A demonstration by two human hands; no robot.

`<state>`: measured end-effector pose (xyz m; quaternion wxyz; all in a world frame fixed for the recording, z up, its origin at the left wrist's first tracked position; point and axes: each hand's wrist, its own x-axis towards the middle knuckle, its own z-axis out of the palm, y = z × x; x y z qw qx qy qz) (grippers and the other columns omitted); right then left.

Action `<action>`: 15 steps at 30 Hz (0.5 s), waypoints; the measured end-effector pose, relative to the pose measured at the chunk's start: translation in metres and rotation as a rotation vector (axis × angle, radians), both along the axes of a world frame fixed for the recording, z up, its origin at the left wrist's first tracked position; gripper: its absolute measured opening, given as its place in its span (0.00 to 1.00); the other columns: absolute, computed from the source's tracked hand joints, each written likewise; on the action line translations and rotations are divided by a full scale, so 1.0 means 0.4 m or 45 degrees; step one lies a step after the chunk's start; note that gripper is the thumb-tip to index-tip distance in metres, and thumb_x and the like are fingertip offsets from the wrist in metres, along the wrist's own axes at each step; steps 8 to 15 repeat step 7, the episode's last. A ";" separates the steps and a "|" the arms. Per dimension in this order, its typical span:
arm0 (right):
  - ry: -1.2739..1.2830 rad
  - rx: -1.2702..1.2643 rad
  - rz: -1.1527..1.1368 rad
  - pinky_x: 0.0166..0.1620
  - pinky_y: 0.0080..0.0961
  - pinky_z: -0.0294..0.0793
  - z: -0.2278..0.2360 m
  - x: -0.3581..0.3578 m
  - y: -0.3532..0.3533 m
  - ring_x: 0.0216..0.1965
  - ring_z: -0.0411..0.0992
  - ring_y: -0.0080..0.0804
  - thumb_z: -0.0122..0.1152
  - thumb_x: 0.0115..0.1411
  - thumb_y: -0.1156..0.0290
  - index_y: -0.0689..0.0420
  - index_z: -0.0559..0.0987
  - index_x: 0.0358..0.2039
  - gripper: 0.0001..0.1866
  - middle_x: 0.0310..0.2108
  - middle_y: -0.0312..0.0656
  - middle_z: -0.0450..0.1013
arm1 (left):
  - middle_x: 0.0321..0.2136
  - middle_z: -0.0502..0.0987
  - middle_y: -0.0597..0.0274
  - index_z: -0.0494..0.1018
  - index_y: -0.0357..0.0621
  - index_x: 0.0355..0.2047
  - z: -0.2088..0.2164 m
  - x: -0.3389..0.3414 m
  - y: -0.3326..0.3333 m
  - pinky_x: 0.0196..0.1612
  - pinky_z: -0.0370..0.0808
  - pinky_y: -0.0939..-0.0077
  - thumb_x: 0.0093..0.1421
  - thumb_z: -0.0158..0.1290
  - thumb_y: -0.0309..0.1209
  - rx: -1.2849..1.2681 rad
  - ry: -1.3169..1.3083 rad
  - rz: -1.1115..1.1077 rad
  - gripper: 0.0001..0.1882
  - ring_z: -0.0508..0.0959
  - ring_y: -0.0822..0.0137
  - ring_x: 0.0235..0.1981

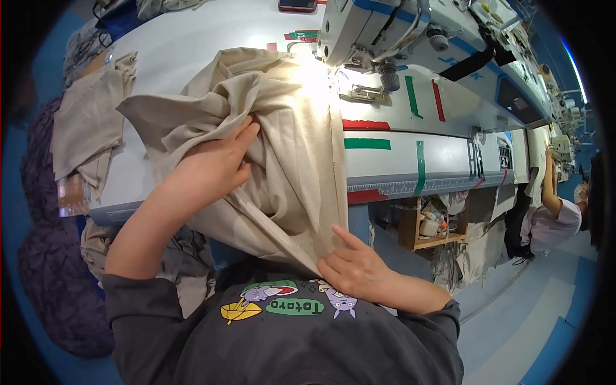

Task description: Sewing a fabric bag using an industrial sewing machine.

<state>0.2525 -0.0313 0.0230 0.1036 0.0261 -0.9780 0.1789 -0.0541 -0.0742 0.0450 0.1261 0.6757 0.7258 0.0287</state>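
Note:
A large piece of beige fabric (292, 167) lies in loose folds over the table's front edge, and its near part hangs toward my lap. Its straight right edge runs up to the needle area of a white and blue sewing machine (410, 45), under a bright lamp glow. My left hand (218, 160) rests on the bunched folds, fingers stretched out and thumb apart. Near my body, my right hand (353, 268) has the fabric's near right edge under its curled fingers, while the index finger points along that edge. The fabric under the needle is washed out by glare.
Folded beige pieces (90, 122) lie at the table's left end, beside dark purple cloth (61, 289). A ruler strip (443, 181) runs along the front edge. Below sits a wooden box (427, 240) of small items. A phone (298, 5) lies at the back; another person (552, 218) works far right.

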 end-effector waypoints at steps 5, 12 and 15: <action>0.003 0.012 -0.055 0.60 0.37 0.70 0.031 -0.017 0.014 0.22 0.69 0.27 0.58 0.46 0.76 0.56 0.72 0.21 0.04 0.15 0.34 0.62 | 0.65 0.62 0.58 0.60 0.44 0.65 -0.002 0.000 0.027 0.54 0.74 0.65 0.59 0.50 0.33 -0.072 -0.051 0.059 0.32 0.77 0.57 0.52; -0.019 0.006 -0.060 0.60 0.37 0.70 0.029 -0.023 0.025 0.23 0.69 0.27 0.58 0.47 0.77 0.55 0.72 0.22 0.03 0.15 0.33 0.62 | 0.66 0.61 0.58 0.59 0.45 0.65 -0.015 -0.008 0.035 0.56 0.73 0.68 0.59 0.50 0.34 0.005 0.047 0.048 0.32 0.75 0.59 0.54; -0.019 0.006 -0.060 0.60 0.37 0.70 0.029 -0.023 0.025 0.23 0.69 0.27 0.58 0.47 0.77 0.55 0.72 0.22 0.03 0.15 0.33 0.62 | 0.66 0.61 0.58 0.59 0.45 0.65 -0.015 -0.008 0.035 0.56 0.73 0.68 0.59 0.50 0.34 0.005 0.047 0.048 0.32 0.75 0.59 0.54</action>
